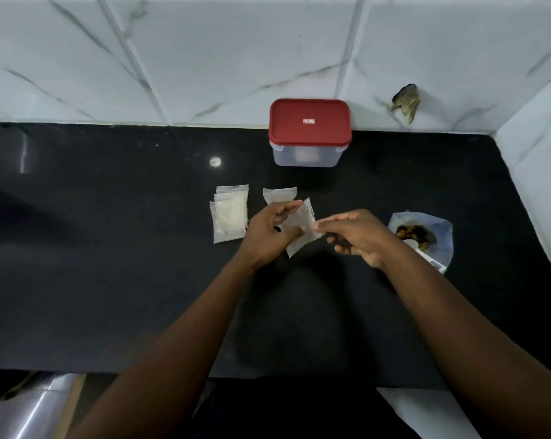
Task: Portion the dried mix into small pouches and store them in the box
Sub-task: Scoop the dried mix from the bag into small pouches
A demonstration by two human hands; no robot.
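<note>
Black, glossy stone table (109,280), viewed from above. Below its near edge: silvery foil-like sheet (30,407) at the left, pale sheet (426,413) at the right; neither identifiable further. Two bare forearms (179,343) crossing the near edge toward the table's middle.

Left grip (268,231): fingers curled round the left side of one small translucent pouch (302,224), thumb on its near face. Right grip (356,236): thumb and forefinger pinched on the pouch's right edge, other fingers loosely curled beneath. Pouch held between both grips, tilted, over the table's middle; whether its lower corner touches the table, not clear. A few dark specks visible inside; fill level not readable.

Right of the right grip, toward the right edge: open clear bag (439,236) on the table, dark brown dried mix (415,234) inside. White scoop-like item (426,258) at its mouth, partly hidden by the wrist; identity uncertain.

Left of the left grip: stack of flat small pouches (230,217), whitish, overlapping, lying on the table. Just beyond the left grip: one more pouch (280,194), lower part hidden behind the fingers.

Far edge, right of centre: clear box (309,156), red lid (310,122) closed on top, close against the wall; touching or not, cannot tell. Behind: white marble-veined wall tiles (204,58), with a dark ragged patch (406,101) to the right of the box.
</note>
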